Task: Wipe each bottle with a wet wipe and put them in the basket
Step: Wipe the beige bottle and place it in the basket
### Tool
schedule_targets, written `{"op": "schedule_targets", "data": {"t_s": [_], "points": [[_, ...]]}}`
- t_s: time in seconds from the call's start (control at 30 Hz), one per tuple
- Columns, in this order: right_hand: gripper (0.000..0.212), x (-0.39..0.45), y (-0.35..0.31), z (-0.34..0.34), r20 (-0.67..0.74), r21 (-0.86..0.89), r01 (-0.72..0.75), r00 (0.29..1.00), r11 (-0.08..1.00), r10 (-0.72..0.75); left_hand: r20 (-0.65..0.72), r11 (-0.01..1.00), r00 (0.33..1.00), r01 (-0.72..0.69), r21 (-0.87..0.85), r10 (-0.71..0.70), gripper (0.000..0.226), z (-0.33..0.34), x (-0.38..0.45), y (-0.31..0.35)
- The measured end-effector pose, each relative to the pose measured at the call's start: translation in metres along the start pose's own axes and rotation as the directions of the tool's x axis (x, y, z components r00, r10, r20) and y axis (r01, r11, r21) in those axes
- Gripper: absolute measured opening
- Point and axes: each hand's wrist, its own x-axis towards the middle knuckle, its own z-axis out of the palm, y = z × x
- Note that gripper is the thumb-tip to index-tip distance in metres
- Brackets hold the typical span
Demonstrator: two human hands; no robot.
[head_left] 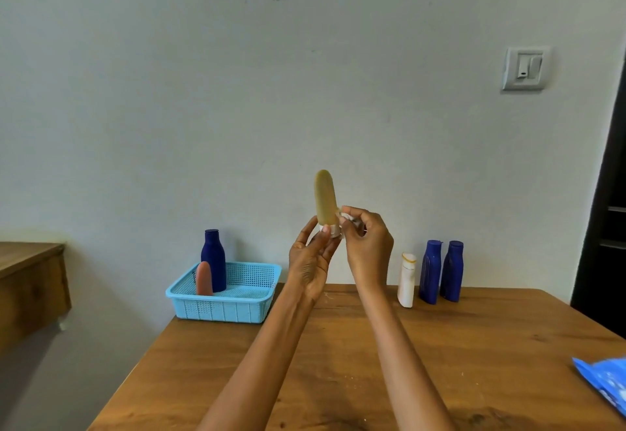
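Note:
I hold a yellow-green bottle (326, 197) upright, above the table's far edge, cap end down. My left hand (310, 261) pinches its white cap from below. My right hand (367, 244) grips a crumpled white wet wipe (347, 217) against the bottle's lower side. The light blue basket (237, 308) sits at the table's far left corner and holds a dark blue bottle (213, 259) and a pink bottle (204, 278), both standing. At the far right of the table stand a white bottle (407, 279) and two dark blue bottles (430, 271) (452, 270).
The wooden table (338, 363) meets the wall at its far edge. A blue wet wipe pack (604, 383) lies at the table's right edge. A wooden shelf (30, 281) juts out at the left. A wall switch (525, 68) and a dark doorway (606, 227) are on the right.

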Motion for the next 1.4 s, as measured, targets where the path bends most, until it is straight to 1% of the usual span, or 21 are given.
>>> {"op": "schedule_targets", "data": {"t_s": [0.1, 0.17, 0.23, 0.33, 0.43, 0.53, 0.6, 0.67, 0.77, 0.87, 0.97, 1.07, 1.2, 1.27, 1.33, 1.37, 1.4], "points": [[0.023, -0.006, -0.006, 0.007, 0.060, 0.012, 0.057, 0.996, 0.998, -0.058, -0.060, 0.999, 0.997, -0.050, 0.019, 0.051, 0.044, -0.001, 0.002, 0.001], [0.028, -0.007, -0.008, 0.010, 0.089, 0.039, 0.062, 0.994, 0.997, -0.066, -0.082, 0.998, 0.994, -0.065, 0.024, 0.066, 0.046, -0.003, 0.003, 0.004], [0.033, -0.006, -0.007, 0.009, 0.077, 0.076, 0.024, 0.997, 0.997, -0.030, -0.077, 0.998, 0.995, -0.057, 0.020, 0.059, 0.048, -0.005, 0.002, 0.007], [0.034, -0.001, 0.000, 0.003, 0.022, 0.101, -0.061, 0.998, 0.993, 0.059, -0.042, 1.000, 0.999, -0.013, 0.024, 0.014, 0.050, -0.007, 0.000, 0.007], [0.033, 0.003, 0.003, 0.002, -0.005, 0.123, -0.086, 0.996, 0.989, 0.087, -0.028, 1.000, 1.000, 0.015, 0.019, -0.014, 0.053, -0.006, -0.001, 0.005], [0.036, 0.004, -0.001, 0.010, 0.069, 0.179, -0.097, 0.994, 0.979, 0.086, -0.054, 1.000, 0.999, -0.003, 0.013, 0.004, 0.054, -0.007, 0.003, 0.008], [0.039, 0.002, -0.002, 0.015, 0.137, 0.176, -0.103, 0.987, 0.979, 0.079, -0.072, 1.000, 0.997, -0.009, 0.029, 0.011, 0.053, -0.010, 0.007, 0.011], [0.039, 0.002, 0.000, 0.017, 0.153, 0.163, -0.096, 0.986, 0.982, 0.071, -0.070, 0.999, 0.998, -0.005, 0.042, 0.008, 0.053, -0.012, 0.008, 0.011], [0.036, 0.005, 0.004, 0.013, 0.091, 0.151, -0.081, 0.994, 0.985, 0.068, -0.049, 0.998, 0.999, 0.006, 0.062, -0.003, 0.056, -0.012, 0.007, 0.010], [0.034, 0.008, 0.012, 0.005, 0.008, 0.123, -0.098, 0.995, 0.988, 0.098, -0.025, 0.996, 0.999, 0.027, 0.084, -0.025, 0.054, -0.011, 0.005, 0.007], [0.035, 0.007, 0.013, 0.003, 0.001, 0.128, -0.129, 0.992, 0.983, 0.130, -0.032, 0.995, 0.999, 0.038, 0.092, -0.036, 0.054, -0.009, 0.003, 0.004], [0.036, 0.006, 0.009, 0.007, 0.040, 0.135, -0.107, 0.994, 0.985, 0.103, -0.049, 0.997, 0.998, 0.028, 0.073, -0.025, 0.055, -0.009, 0.005, 0.008], [0.032, 0.008, 0.001, 0.007, 0.192, 0.143, -0.074, 0.980, 0.987, 0.046, -0.060, 0.996, 0.998, 0.001, 0.085, 0.004, 0.057, -0.011, 0.005, 0.016], [0.029, 0.009, 0.002, 0.004, 0.230, 0.151, -0.052, 0.973, 0.987, 0.016, -0.058, 0.996, 0.998, 0.002, 0.093, 0.003, 0.059, -0.010, 0.004, 0.015], [0.025, 0.010, 0.002, 0.003, 0.198, 0.190, -0.041, 0.980, 0.981, 0.003, -0.044, 0.996, 0.999, 0.003, 0.089, 0.000, 0.059, -0.008, 0.002, 0.012], [0.022, 0.010, 0.002, 0.003, 0.144, 0.211, -0.031, 0.990, 0.977, 0.000, -0.040, 0.996, 0.999, 0.003, 0.086, 0.001, 0.057, -0.007, 0.002, 0.011], [0.020, 0.011, 0.002, 0.002, 0.061, 0.225, -0.012, 0.998, 0.974, -0.002, -0.043, 0.996, 0.999, 0.001, 0.088, 0.003, 0.055, -0.007, 0.001, 0.011]]}}
